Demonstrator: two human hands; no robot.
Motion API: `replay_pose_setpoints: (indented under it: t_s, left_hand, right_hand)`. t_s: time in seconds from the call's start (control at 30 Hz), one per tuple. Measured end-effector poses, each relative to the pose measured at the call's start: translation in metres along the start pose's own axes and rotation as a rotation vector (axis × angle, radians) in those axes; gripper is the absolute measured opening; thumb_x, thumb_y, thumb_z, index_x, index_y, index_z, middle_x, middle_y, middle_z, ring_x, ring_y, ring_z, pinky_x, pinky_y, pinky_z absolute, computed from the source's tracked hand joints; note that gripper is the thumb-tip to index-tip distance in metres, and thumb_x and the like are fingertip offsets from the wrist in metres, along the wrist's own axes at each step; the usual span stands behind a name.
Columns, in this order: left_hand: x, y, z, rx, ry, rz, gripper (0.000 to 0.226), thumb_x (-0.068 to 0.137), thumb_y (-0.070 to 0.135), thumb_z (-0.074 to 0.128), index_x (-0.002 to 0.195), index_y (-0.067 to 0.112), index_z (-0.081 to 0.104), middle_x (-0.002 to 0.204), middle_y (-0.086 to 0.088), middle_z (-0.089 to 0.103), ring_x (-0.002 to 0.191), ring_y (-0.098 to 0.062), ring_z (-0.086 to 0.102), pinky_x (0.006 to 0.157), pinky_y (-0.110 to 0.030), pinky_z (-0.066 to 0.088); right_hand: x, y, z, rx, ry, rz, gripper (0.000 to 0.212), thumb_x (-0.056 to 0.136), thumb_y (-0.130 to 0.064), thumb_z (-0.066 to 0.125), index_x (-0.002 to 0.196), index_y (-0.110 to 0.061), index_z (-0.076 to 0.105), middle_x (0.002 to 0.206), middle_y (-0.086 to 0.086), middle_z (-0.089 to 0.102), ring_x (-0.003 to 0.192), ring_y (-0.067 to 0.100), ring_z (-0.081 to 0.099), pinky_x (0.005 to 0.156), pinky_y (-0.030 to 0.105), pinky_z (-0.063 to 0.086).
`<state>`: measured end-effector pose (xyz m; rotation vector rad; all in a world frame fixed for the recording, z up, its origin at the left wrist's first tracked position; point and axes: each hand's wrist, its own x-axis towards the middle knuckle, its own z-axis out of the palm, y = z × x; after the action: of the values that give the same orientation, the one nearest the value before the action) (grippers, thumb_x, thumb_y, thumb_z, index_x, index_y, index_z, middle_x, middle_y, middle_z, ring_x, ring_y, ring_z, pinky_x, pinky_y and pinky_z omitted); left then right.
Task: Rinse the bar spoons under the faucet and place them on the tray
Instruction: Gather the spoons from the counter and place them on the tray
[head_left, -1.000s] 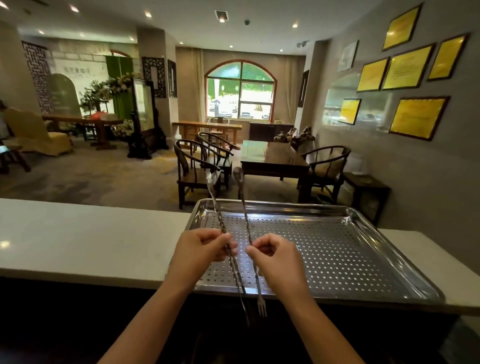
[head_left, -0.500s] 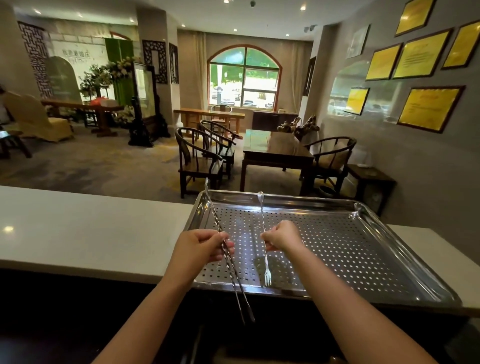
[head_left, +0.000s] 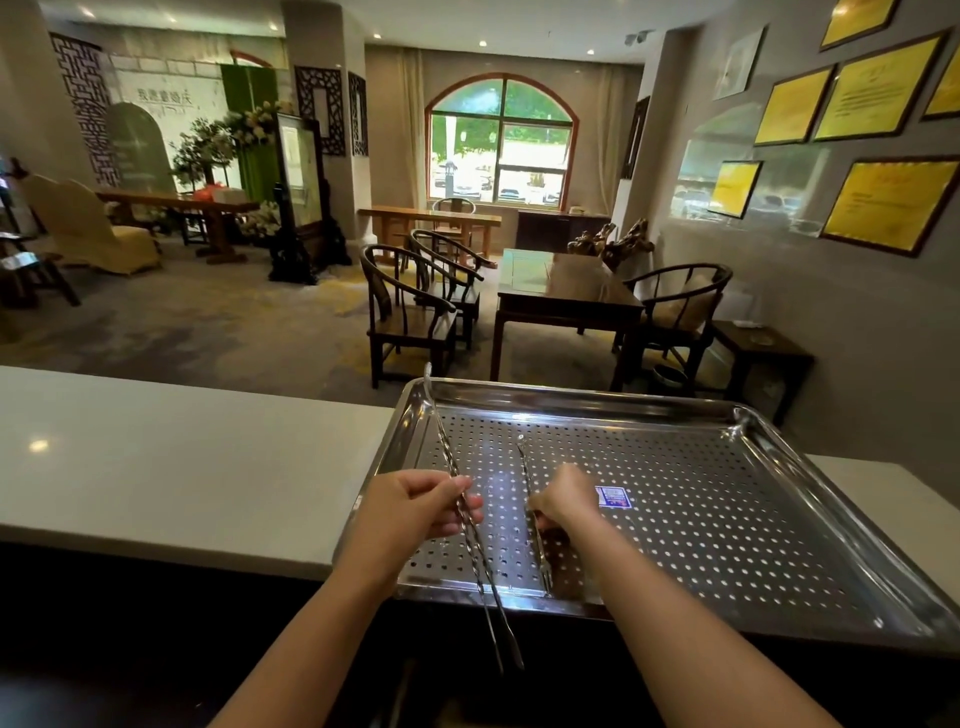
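Observation:
A perforated steel tray (head_left: 701, 519) sits on the white counter (head_left: 182, 457) in front of me. My left hand (head_left: 415, 512) pinches two long twisted bar spoons (head_left: 447, 452) at mid-length; they slant over the tray's left edge, with their lower ends hanging past its near rim. My right hand (head_left: 563, 501) is low over the tray, fingers curled around a third bar spoon with a fork end (head_left: 524, 467). That spoon lies almost flat along the tray floor, fork tip near the front rim.
A blue sticker (head_left: 613, 496) lies on the tray floor just right of my right hand. The space below the counter's near edge is dark. Chairs and a dark table (head_left: 561, 291) stand beyond the counter.
My right hand has lowered its fork-ended spoon from upright down onto the tray floor. My left hand has kept its spoons in nearly the same place. The view has tilted down a little.

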<state>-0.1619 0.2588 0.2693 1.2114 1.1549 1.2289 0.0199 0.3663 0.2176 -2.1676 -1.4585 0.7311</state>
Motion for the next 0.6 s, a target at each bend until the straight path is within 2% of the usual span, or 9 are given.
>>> replay_pose_setpoints:
  t_s: [0.07,0.2,0.4,0.5,0.6]
  left_hand:
    - [0.002,-0.002,0.001,-0.013,-0.001,-0.012,0.016,0.085,0.017,0.063,0.083,0.005,0.073,0.075,-0.008,0.077,0.067,-0.016,0.073,0.057,-0.017,0.056]
    - [0.005,-0.003,0.002,-0.037,0.007,-0.025,0.016,0.084,0.015,0.064,0.085,0.001,0.072,0.074,-0.009,0.076,0.063,-0.014,0.072,0.053,-0.016,0.056]
    - [0.006,-0.004,0.003,-0.036,0.017,-0.022,0.015,0.085,0.014,0.063,0.086,0.002,0.072,0.074,-0.007,0.076,0.065,-0.015,0.073,0.054,-0.017,0.056]
    - [0.007,-0.004,0.003,-0.038,0.018,-0.023,0.015,0.085,0.015,0.062,0.086,0.003,0.072,0.074,-0.008,0.076,0.068,-0.017,0.073,0.055,-0.017,0.057]
    - [0.008,-0.004,0.003,-0.053,0.030,-0.027,0.015,0.086,0.015,0.062,0.086,0.004,0.072,0.075,-0.008,0.076,0.069,-0.018,0.074,0.055,-0.018,0.057]
  right_hand:
    - [0.004,-0.001,0.002,-0.021,0.002,-0.010,0.020,0.080,-0.014,0.071,0.091,-0.004,0.057,0.080,0.006,0.070,0.073,0.018,0.069,0.067,0.032,0.058]
    - [0.011,-0.002,0.008,-0.060,0.027,-0.055,0.019,0.080,-0.010,0.068,0.075,-0.008,0.050,0.083,0.007,0.065,0.079,0.023,0.068,0.073,0.035,0.059]
    - [0.015,0.001,0.014,-0.106,0.051,-0.093,0.025,0.084,-0.013,0.063,0.066,-0.012,0.046,0.088,0.010,0.064,0.078,0.025,0.066,0.073,0.039,0.059]
    - [0.014,0.001,0.012,-0.123,0.043,-0.108,0.029,0.085,-0.020,0.063,0.064,-0.012,0.046,0.079,0.007,0.062,0.074,0.023,0.064,0.072,0.039,0.059]
    - [0.006,-0.001,0.002,-0.160,0.048,-0.162,0.027,0.083,-0.030,0.065,0.069,-0.010,0.054,0.074,0.005,0.060,0.066,0.020,0.055,0.068,0.034,0.054]
